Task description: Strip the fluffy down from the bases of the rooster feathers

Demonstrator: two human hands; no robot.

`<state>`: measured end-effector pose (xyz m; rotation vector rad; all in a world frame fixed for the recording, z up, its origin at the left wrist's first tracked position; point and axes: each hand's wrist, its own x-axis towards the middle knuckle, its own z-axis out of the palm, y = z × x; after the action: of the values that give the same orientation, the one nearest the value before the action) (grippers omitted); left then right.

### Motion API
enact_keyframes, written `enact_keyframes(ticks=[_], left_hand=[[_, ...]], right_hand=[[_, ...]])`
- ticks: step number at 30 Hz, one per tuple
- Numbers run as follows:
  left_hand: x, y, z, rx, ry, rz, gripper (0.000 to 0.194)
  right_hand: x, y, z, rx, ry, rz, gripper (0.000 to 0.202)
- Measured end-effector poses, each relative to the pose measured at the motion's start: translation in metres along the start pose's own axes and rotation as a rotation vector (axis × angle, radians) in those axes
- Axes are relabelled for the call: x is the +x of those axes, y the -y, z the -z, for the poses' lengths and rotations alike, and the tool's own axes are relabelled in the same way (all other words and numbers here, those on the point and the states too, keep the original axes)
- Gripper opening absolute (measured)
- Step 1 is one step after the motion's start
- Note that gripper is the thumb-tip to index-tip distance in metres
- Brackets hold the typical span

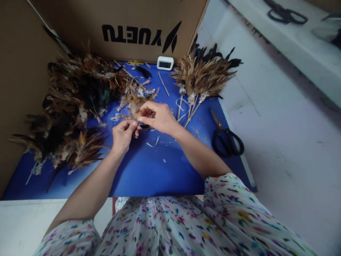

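Both hands meet over the middle of the blue table (pixel 160 167). My left hand (pixel 124 135) is closed, thumb against the fingers, pinching something small at the near end of a brown feather tuft. My right hand (pixel 157 116) reaches in from the right, its thumb and forefinger pressed together on the brown feathers (pixel 135 103). Just beyond the hands lie more loose brown feathers with whitish ends. What exactly sits between the fingertips is too small to make out. A dark piece shows under my right hand, partly hidden.
Dark and brown feather bunches (pixel 87 81) cover the left side. Feather bundles on sticks (pixel 202 78) lie back right, near a small white clock (pixel 165 63). Black-handled scissors (pixel 227 141) rest at the right edge. A cardboard wall (pixel 80 21) stands behind; a thin stick (pixel 163 84) lies before it.
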<state>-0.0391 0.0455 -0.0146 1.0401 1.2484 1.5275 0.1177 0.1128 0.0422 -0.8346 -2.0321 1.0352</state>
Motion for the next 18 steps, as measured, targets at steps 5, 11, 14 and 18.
enact_keyframes(ticks=[5,11,14,18], left_hand=[[0.000,0.001,0.001,-0.008,-0.039,-0.044,0.030],[-0.001,0.005,0.002,0.113,-0.056,-0.070,0.029],[-0.002,0.005,0.003,0.161,-0.033,-0.090,0.031],[-0.003,0.001,0.002,0.184,0.011,-0.111,0.030]], right_hand=[[0.002,-0.011,-0.001,0.059,0.094,-0.147,0.022],[0.002,-0.019,-0.018,0.262,0.120,-0.153,0.027],[0.001,-0.020,-0.023,0.365,0.094,-0.184,0.025],[0.001,-0.022,-0.023,0.433,0.054,-0.204,0.025]])
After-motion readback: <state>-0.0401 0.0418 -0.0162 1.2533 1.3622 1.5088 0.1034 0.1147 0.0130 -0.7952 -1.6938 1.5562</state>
